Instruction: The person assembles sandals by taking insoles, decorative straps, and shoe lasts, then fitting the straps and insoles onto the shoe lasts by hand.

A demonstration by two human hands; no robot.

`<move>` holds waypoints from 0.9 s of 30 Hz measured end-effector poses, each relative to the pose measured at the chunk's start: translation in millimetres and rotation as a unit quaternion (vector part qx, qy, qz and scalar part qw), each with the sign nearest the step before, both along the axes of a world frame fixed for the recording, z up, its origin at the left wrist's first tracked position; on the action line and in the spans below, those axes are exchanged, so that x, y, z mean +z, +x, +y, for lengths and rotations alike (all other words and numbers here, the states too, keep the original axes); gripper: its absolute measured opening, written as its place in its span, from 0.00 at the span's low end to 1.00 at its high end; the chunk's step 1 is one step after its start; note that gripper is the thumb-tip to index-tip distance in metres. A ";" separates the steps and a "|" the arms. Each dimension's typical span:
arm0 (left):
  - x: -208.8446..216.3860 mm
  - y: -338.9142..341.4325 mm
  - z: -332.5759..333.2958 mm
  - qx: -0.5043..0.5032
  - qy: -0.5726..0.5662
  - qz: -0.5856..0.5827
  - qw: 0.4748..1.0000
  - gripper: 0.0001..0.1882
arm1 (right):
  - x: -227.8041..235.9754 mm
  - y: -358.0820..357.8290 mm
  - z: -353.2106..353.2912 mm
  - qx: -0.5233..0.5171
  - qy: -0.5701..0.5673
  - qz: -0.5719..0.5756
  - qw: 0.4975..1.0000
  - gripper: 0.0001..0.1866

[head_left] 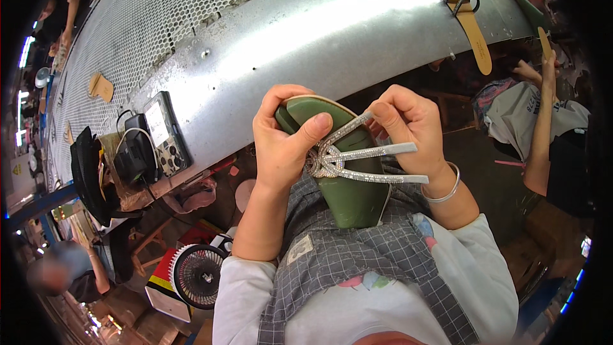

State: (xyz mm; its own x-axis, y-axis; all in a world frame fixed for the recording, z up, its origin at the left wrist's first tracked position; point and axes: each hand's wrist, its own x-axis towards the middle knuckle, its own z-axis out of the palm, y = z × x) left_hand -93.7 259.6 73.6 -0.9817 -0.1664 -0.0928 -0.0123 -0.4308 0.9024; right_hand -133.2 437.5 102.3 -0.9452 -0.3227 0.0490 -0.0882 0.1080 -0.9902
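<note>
A green shoe last stands against my apron, its narrow end down on my lap. My left hand grips its upper left side, the thumb pressed over the front. Across the last lies a sparkling silver rhinestone strap piece, knotted in the middle, with two loose ends pointing right. Between the thumb and fingers of my right hand, the upper strap end is pinched at the last's edge. A silver bangle circles my right wrist.
A metal bench curves ahead, with a perforated belt beyond. On it lie a tan sandal with dark straps, a patterned phone and a black charger. A small fan stands lower left; co-workers sit at both sides.
</note>
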 end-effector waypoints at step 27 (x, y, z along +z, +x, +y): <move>-29.9 6.1 -10.1 -0.220 0.149 0.032 0.963 0.22 | -14.5 6.2 29.4 0.194 -0.112 -0.259 0.939 0.09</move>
State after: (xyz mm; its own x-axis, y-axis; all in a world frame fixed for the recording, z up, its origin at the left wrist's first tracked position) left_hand -87.6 249.4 43.7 -0.9563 0.2921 -0.0088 -0.2013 -0.6366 0.7444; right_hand -127.0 467.0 87.8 -0.6739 -0.6845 -0.2780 0.4226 -0.0485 -0.9050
